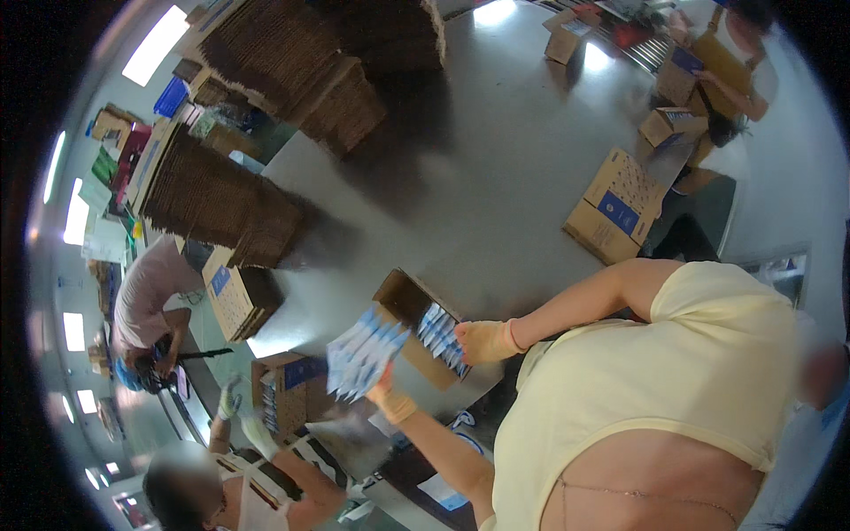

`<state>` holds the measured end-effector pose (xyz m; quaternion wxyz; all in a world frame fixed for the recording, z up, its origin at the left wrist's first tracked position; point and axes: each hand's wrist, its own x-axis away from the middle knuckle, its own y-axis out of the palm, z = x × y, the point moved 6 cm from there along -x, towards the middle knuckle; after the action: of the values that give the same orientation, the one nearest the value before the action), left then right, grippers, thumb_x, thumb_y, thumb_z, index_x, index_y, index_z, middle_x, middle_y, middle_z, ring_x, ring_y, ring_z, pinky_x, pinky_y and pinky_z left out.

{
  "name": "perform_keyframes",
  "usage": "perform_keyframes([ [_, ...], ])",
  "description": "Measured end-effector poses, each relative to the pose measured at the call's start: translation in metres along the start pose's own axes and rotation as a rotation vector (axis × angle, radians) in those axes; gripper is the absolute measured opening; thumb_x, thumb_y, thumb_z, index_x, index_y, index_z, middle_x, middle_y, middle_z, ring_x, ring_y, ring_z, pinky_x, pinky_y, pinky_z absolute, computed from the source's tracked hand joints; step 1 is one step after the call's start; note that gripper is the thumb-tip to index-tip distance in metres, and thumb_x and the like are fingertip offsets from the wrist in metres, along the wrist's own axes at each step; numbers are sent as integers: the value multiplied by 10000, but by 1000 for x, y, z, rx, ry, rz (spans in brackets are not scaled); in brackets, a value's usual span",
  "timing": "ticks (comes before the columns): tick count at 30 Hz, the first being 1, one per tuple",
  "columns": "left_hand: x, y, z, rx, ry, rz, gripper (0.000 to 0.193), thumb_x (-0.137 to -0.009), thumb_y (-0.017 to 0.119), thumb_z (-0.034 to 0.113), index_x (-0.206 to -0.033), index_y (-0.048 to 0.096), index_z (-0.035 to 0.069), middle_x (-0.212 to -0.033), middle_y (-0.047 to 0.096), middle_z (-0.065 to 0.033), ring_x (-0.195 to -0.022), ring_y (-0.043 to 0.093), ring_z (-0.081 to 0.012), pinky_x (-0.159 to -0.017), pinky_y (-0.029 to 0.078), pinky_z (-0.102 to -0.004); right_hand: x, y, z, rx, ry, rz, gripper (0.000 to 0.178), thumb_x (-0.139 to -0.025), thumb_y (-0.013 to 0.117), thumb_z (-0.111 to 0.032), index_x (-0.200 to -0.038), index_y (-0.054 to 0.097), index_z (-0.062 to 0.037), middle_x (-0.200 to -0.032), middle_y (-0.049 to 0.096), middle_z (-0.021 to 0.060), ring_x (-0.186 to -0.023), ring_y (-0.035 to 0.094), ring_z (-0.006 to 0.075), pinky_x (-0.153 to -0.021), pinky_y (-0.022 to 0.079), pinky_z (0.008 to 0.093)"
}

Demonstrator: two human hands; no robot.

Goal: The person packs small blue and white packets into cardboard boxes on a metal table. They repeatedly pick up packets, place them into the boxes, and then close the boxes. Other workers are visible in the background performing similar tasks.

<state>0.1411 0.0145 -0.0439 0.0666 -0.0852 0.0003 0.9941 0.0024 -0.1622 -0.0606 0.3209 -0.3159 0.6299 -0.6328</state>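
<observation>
Near the centre of the frame, slightly low, the person's left hand (387,400) in a tan glove has its grip pinched on a fanned bundle of blue-and-white packets (363,354), held up just left of an open cardboard box (416,332). The right hand (482,342), also gloved in tan, is at the box's right edge, resting on the row of similar packets standing inside it (440,332); its grip looks pressed flat against them (whether it pinches any, I cannot tell). The box sits on the near edge of a broad grey desk (496,177) that fills the middle of the frame.

Lower left, a second open box (288,389) holds more packets, and a co-worker's gloved hands (243,416) reach toward it. Further left, another person in a pink top (146,296) bends beside a printed carton (235,296). Tall stacks of flattened cardboard (221,199) stand in the upper left and top centre. At right centre a closed carton with a blue label (615,208) lies on the desk, and in the upper right a person in a tan apron (730,66) handles small boxes (668,124).
</observation>
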Motion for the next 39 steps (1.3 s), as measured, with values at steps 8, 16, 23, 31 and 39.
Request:
perform_keyframes([
  [8, -8, 83, -34, -840, 14, -59, 968, -523, 851, 71, -1361, 371, 136, -1412, 348, -167, -1253, 343, -371, -1021, 334, -444, 3, -2, 12, -158, 55, 31, 95, -730, 594, -190, -694, 640, -115, -716, 620, 37, -710, 601, 228, -762, 396, 363],
  [16, 45, 80, -2, -866, 166, -193, 410, -897, 531, 222, -1226, 503, -21, -1321, 464, -199, -1231, 393, -404, -1017, 331, -472, -8, 46, 8, -563, 444, -39, 178, -717, 624, -159, -697, 615, 17, -707, 638, 203, -681, 654, 322, -584, 498, 423],
  [23, 103, 57, 5, -718, -113, 113, 299, -904, 486, 120, -1122, 553, -73, -1158, 534, -211, -1083, 519, -346, -919, 429, -424, 90, 40, 57, -507, 606, -22, 249, -797, 536, -219, -710, 627, -4, -636, 619, 208, -602, 637, 357, -567, 509, 456],
  [31, 112, 120, -19, -675, -120, -268, 252, -876, 510, 76, -1088, 569, -48, -1141, 537, -189, -1052, 541, -315, -899, 438, -393, 284, -72, 282, 316, 1453, -76, 256, -803, 574, -215, -1000, 577, -52, -911, 637, 118, -819, 573, 228, -761, 411, 378],
  [39, 31, 300, 4, -712, 79, -708, 306, -866, 552, 102, -1137, 563, -40, -1215, 519, -196, -1112, 504, -339, -939, 410, -421, 478, -82, 208, 104, 2127, 477, 344, -787, 634, -246, -1032, 542, -23, -977, 614, 148, -946, 598, 297, -778, 494, 411],
])
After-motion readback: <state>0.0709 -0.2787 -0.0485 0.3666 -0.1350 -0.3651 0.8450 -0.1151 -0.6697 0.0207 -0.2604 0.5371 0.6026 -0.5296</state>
